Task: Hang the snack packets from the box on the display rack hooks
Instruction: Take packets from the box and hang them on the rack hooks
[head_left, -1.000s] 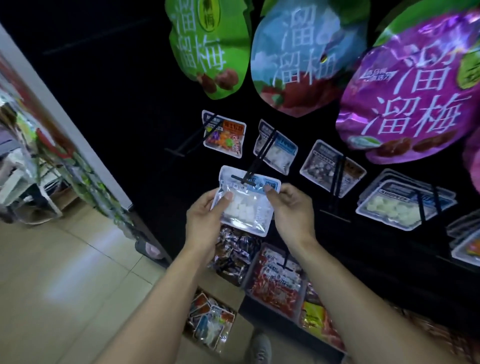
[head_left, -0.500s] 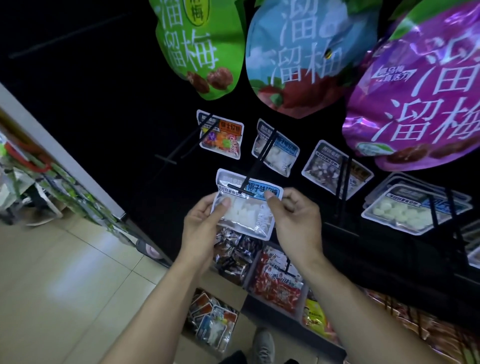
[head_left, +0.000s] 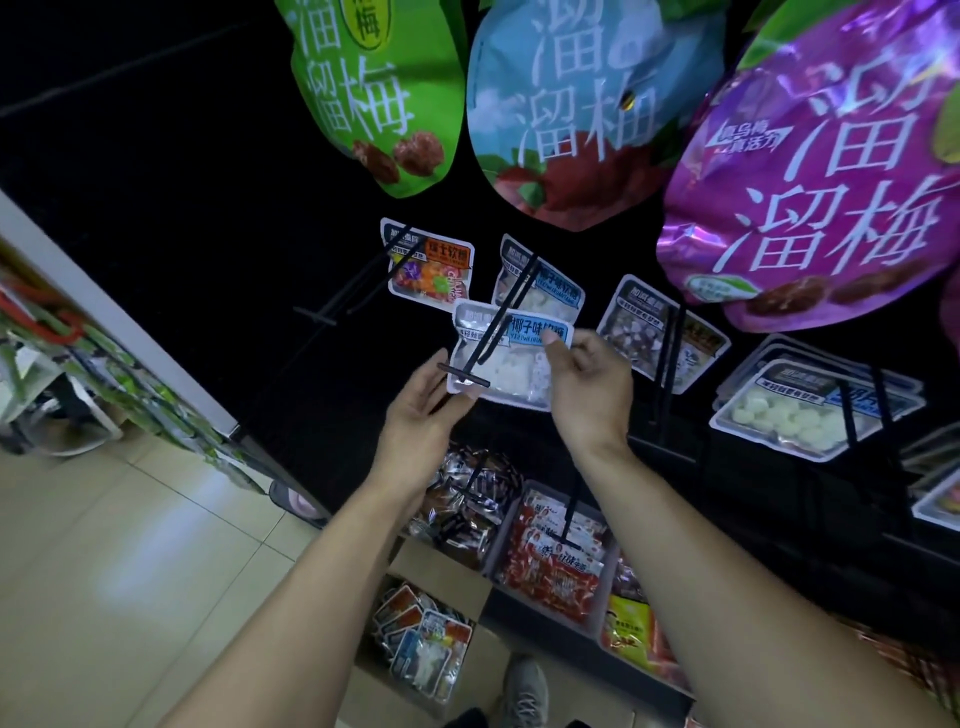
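Note:
A white and blue snack packet (head_left: 511, 364) with white sweets hangs on a black hook (head_left: 498, 332) of the dark display rack, and the hook's rod runs across its front. My right hand (head_left: 587, 389) pinches the packet's right edge between thumb and finger. My left hand (head_left: 421, 415) touches the lower left corner with nearly straight fingers, thumb beside the edge. Behind it on the same hook hangs a matching packet (head_left: 540, 280). On the floor below stands the cardboard box (head_left: 431, 569) with several packets (head_left: 421, 639) inside.
An empty hook (head_left: 332, 306) juts out to the left. Other packets (head_left: 431, 265) (head_left: 665, 332) (head_left: 810, 410) hang alongside, big plum bags (head_left: 587, 104) overhead, trays of red snacks (head_left: 556, 561) below. My shoe (head_left: 524, 691) is beside the box. Tiled floor (head_left: 130, 545) lies to the left.
The packet has slid further up the hook toward the rack. My left thumb has come off its front, and both hands have moved up with it.

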